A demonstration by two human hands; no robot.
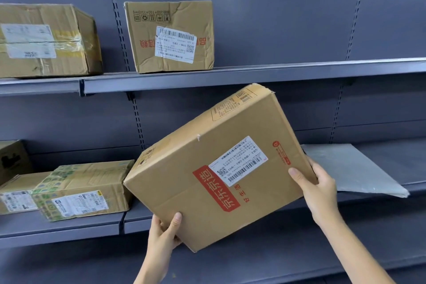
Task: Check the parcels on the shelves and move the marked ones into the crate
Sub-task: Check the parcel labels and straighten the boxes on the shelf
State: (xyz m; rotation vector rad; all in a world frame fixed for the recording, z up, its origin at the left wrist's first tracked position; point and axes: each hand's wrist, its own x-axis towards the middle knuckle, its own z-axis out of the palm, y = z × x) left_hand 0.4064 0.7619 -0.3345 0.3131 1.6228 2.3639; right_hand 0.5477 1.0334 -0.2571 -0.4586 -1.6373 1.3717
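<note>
I hold a large brown cardboard parcel (207, 163) tilted in front of the lower shelf (69, 228), its white shipping label and red printed band facing me. My left hand (164, 230) grips its bottom corner. My right hand (315, 182) grips its right edge, thumb on the front face. No crate is in view.
On the upper shelf (276, 74) stand a creased parcel (170, 37) and a taped parcel (46, 39) at far left. The lower shelf holds a green-taped parcel (85, 189), a flat one (16, 193), a dark-printed box (13, 159) and a grey mailer bag (350, 168).
</note>
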